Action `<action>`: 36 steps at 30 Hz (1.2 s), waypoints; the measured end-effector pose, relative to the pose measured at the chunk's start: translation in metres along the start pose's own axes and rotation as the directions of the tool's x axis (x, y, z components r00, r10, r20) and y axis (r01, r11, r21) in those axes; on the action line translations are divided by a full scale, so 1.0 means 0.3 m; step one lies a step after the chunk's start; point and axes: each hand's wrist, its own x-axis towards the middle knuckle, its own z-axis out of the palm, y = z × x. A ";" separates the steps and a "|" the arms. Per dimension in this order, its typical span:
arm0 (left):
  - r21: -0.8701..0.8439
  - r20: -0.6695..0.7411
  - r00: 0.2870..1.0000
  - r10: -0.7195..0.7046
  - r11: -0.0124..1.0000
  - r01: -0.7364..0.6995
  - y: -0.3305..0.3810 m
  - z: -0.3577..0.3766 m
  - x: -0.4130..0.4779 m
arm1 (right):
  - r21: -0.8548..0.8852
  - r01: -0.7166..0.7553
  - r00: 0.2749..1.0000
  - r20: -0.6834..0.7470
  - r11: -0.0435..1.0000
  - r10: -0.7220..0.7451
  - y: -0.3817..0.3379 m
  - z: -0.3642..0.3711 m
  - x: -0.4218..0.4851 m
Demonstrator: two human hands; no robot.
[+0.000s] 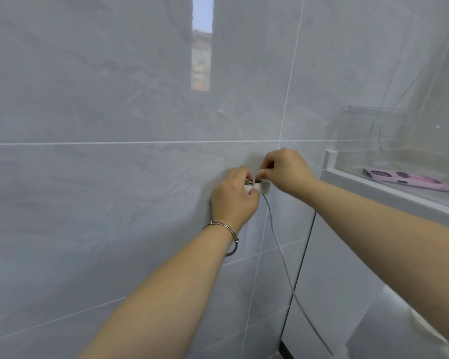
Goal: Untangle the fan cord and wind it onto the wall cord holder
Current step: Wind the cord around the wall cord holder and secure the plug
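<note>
A small white cord holder (262, 187) is fixed to the grey tiled wall, mostly covered by both hands. My left hand (232, 199), with a metal bangle on its wrist, is closed on the holder's left end. My right hand (285, 171) pinches a loop of the white fan cord just above the holder. From the holder the fan cord (283, 257) hangs down and runs off toward the lower right. The fan itself is out of view.
A white ledge (389, 193) juts out at the right, with a pink phone case (407, 180) on it beside a clear plastic box (368, 136). A narrow window slit (202, 45) opens high in the wall. White cabinet fronts (329, 294) stand below the ledge.
</note>
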 end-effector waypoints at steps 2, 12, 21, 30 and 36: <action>0.068 0.004 0.994 0.108 0.992 -0.108 -0.015 0.001 0.002 | -0.011 0.001 0.995 0.101 1.000 0.000 0.015 -0.032 0.016; 0.409 0.234 0.791 0.565 0.681 -0.607 -0.099 -0.036 0.049 | -0.150 -0.092 0.995 -0.041 0.984 0.087 -0.002 -0.052 0.022; 0.592 0.297 0.711 0.638 0.461 -0.661 -0.069 -0.059 0.083 | -0.079 -0.019 0.993 -0.121 0.997 0.009 0.005 -0.038 0.032; 0.577 0.348 0.748 0.565 0.500 -0.646 -0.062 -0.087 0.092 | 0.452 -0.464 0.827 -0.086 0.762 0.555 0.040 -0.035 -0.023; 0.605 0.423 0.739 0.524 0.444 -0.661 -0.054 -0.113 0.090 | 0.725 -0.674 0.618 0.446 0.144 0.647 -0.006 -0.017 -0.100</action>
